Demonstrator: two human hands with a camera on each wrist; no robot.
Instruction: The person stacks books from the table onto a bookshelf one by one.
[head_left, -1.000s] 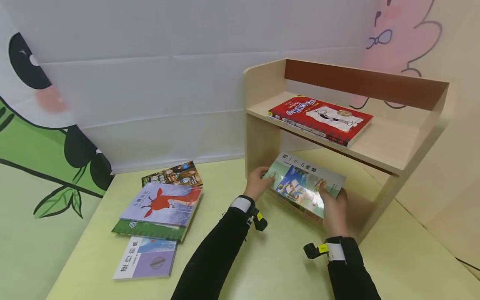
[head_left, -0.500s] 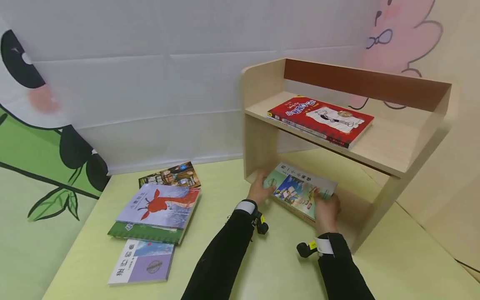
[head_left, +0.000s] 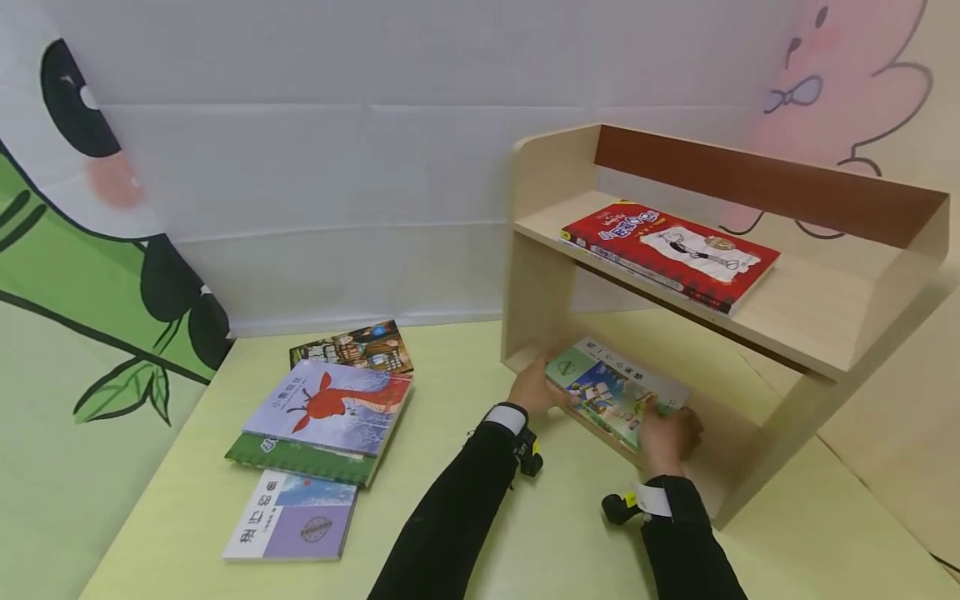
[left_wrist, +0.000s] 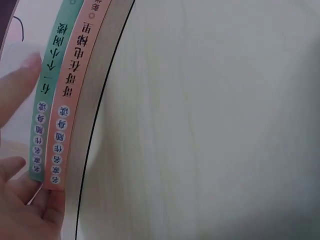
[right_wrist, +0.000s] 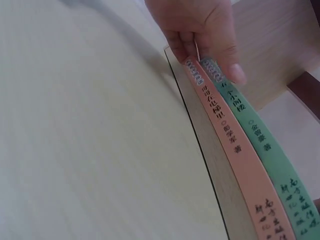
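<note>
Two stacked books lie flat on the lower board of a small wooden bookshelf (head_left: 543,300). The top one is a green book (head_left: 615,392); below it is an orange-spined book (right_wrist: 235,150). My left hand (head_left: 536,390) grips the left end of the stack, with fingers against the end of the spines in the left wrist view. At the right end my right hand (head_left: 667,437) holds the books, thumb on the green cover and fingers curled at their edge. Both spines face me, close to the board's front edge (right_wrist: 197,120).
A red book (head_left: 675,250) lies over another thin spine on the upper shelf. Left on the yellow table (head_left: 450,417) are a giraffe-cover book (head_left: 330,408) on a green-covered book (head_left: 300,457), a purple-and-white book (head_left: 296,521) and a dark illustrated book (head_left: 367,346).
Both hands have lowered the two books from a tilted hold in front of the shelf opening down onto the lower board, where they now lie flat. The head view has shifted slightly.
</note>
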